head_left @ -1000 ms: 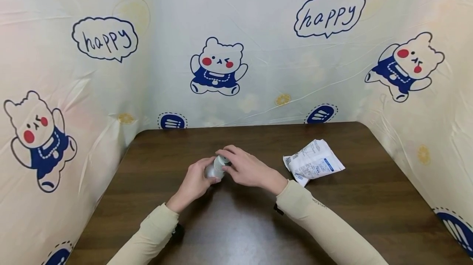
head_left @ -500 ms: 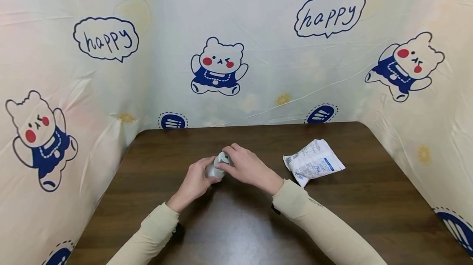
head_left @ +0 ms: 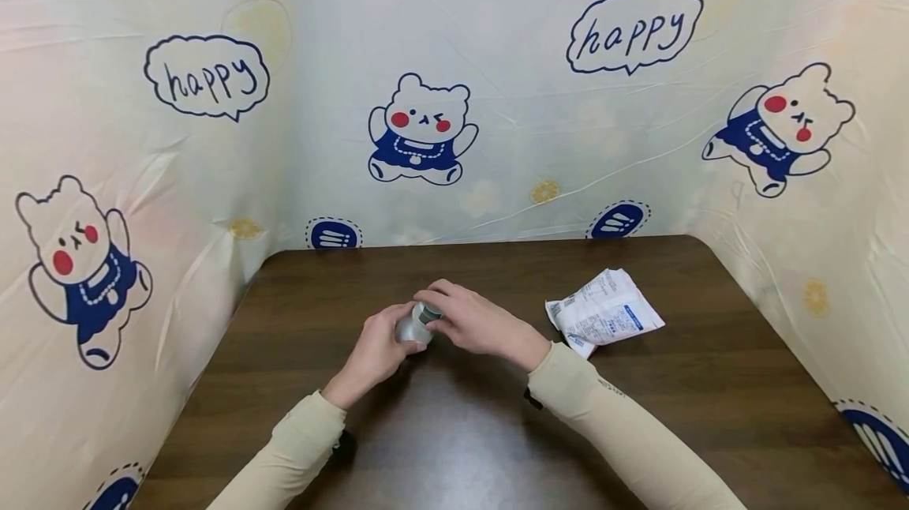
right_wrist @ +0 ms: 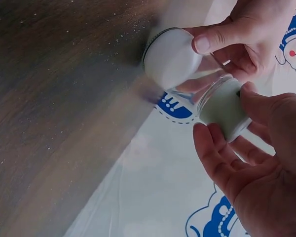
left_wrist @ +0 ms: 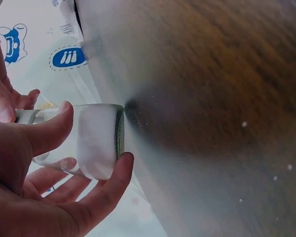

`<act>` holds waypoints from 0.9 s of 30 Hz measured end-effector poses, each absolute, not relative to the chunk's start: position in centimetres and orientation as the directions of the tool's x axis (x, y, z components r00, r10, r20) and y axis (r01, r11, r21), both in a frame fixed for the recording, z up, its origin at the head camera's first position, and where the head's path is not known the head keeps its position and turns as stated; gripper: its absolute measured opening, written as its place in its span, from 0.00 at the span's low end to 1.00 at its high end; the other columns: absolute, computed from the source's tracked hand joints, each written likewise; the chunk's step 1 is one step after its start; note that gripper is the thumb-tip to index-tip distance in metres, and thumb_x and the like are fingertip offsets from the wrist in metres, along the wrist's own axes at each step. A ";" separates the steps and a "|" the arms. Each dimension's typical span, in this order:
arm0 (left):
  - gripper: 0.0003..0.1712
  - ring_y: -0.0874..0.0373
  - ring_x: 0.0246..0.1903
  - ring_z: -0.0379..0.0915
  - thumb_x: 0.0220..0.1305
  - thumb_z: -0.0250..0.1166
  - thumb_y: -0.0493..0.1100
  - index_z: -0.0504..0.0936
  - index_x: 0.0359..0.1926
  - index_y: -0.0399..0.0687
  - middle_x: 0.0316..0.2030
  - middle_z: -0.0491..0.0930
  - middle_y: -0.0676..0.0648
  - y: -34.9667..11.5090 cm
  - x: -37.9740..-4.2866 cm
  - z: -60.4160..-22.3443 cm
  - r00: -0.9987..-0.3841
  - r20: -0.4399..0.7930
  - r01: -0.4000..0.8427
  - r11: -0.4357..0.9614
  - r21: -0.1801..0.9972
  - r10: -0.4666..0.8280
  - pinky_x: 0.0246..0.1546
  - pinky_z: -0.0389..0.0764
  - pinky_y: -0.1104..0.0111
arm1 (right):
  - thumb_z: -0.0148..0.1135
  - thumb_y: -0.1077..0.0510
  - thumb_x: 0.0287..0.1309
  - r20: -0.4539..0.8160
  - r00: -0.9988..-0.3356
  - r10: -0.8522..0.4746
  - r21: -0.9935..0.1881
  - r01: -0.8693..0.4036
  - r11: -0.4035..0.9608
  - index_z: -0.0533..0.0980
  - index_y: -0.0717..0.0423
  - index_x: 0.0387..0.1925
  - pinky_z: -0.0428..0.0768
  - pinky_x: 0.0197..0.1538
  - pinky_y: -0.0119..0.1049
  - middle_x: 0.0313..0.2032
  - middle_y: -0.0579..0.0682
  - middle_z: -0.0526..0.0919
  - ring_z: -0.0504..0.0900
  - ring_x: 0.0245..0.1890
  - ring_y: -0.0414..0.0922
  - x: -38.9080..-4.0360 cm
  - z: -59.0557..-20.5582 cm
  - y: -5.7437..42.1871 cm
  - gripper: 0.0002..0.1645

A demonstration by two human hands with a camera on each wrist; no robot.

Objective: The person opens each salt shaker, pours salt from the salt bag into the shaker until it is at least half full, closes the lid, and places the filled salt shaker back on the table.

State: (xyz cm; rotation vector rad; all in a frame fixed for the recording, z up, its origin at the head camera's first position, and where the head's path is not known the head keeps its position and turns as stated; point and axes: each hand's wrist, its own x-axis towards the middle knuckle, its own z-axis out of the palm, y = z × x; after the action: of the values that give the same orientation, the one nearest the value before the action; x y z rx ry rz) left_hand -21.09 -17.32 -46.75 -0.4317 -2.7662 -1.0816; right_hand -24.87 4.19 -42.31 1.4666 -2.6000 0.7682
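Note:
A clear glass seasoning jar (head_left: 412, 330), partly filled with white powder (left_wrist: 97, 140), is tilted in the middle of the head view. My left hand (head_left: 379, 348) grips it round its glass body. In the left wrist view, the thumb lies along the glass and a fingertip touches near its base. My right hand (head_left: 477, 322) pinches the pale green lid (right_wrist: 224, 108) between thumb and fingers. The lid sits on the jar's neck; whether it is tight I cannot tell. The right fingers hide part of it.
A white printed packet (head_left: 604, 313) lies on the dark wooden table (head_left: 454, 431), right of my right hand. Small white grains are scattered on the tabletop. A printed cloth (head_left: 511, 99) hangs behind the table and on both sides.
My right hand turned at the lid, its fingers opening further round it, then came back to nearly its earlier grip. My left hand and the jar have hardly moved; the packet lies still.

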 end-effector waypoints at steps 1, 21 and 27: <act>0.37 0.39 0.55 0.80 0.54 0.82 0.30 0.79 0.65 0.31 0.59 0.81 0.34 -17.3 -21.1 -46.8 -0.948 0.237 0.317 0.702 0.638 0.212 0.54 0.81 0.45 | 0.65 0.57 0.74 0.281 -0.563 -0.778 -0.394 -0.806 0.441 0.72 0.60 0.70 0.80 0.53 0.33 0.58 0.54 0.76 0.80 0.50 0.44 -24.8 -42.3 4.1 0.27; 0.36 0.40 0.54 0.80 0.53 0.82 0.29 0.81 0.64 0.32 0.58 0.82 0.34 -17.1 -21.0 -47.0 -0.943 0.254 0.330 0.705 0.628 0.216 0.53 0.81 0.46 | 0.62 0.54 0.77 0.222 -0.605 -0.765 -0.433 -0.764 0.478 0.66 0.54 0.77 0.77 0.64 0.39 0.71 0.52 0.70 0.77 0.63 0.45 -24.4 -42.8 4.5 0.32; 0.35 0.40 0.53 0.81 0.53 0.82 0.29 0.81 0.63 0.32 0.58 0.82 0.35 -17.2 -21.1 -46.8 -0.941 0.254 0.335 0.704 0.626 0.222 0.54 0.81 0.45 | 0.64 0.51 0.76 0.238 -0.650 -0.722 -0.421 -0.739 0.527 0.72 0.62 0.70 0.82 0.52 0.36 0.60 0.56 0.78 0.82 0.50 0.45 -24.6 -42.4 4.1 0.30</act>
State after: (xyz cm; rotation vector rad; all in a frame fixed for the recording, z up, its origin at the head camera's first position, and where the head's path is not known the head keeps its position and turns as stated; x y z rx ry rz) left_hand -21.11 -17.19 -46.82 -0.4530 -2.7509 -1.0582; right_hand -24.58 4.06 -42.45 1.2990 -2.7149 0.7734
